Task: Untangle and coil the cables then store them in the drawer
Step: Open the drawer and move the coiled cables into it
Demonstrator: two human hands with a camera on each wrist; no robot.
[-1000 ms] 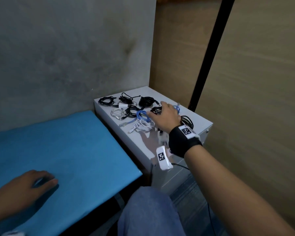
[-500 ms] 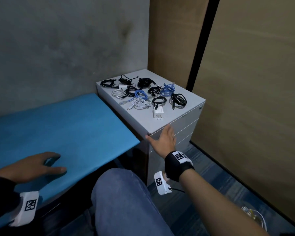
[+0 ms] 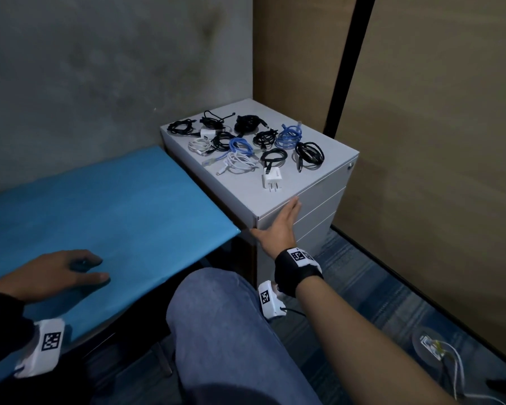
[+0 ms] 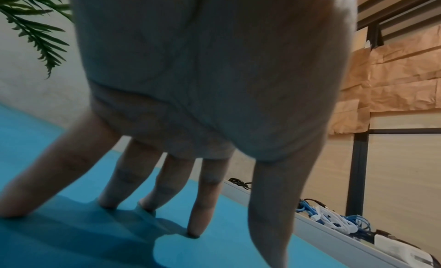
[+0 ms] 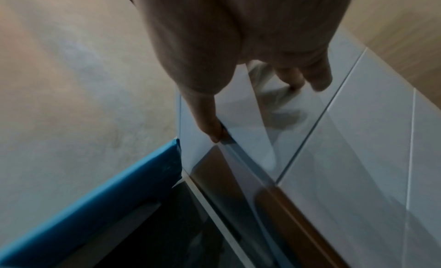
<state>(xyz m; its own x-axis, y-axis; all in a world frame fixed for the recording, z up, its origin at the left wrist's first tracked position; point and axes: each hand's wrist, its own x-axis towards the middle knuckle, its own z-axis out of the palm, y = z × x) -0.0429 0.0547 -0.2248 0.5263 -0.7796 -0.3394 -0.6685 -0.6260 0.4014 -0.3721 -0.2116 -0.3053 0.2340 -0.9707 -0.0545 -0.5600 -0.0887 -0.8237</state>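
A small grey metal cabinet (image 3: 289, 185) with three drawers stands in the corner, just beside a flat blue surface (image 3: 100, 206). On top of the cabinet lie the coiled cables (image 3: 247, 143) — black ones, blue ones and white ones, each wound into its own little loop, close together. A white plug block (image 3: 270, 179) sits at the near side of them, joined to a black loop. The right hand (image 3: 278, 226) is at the front of the top drawer (image 3: 310, 203), which is closed. Its fingers (image 5: 317, 78) are straight and lie flat against the drawer front just under the top edge, and the thumb (image 5: 210, 119) touches the cabinet's near corner — it grips nothing. The left hand (image 3: 53, 273) rests on the blue surface with its fingers (image 4: 200, 206) spread and loose, tips down on the blue, holding nothing. Both wrists wear white tags with black square marks.
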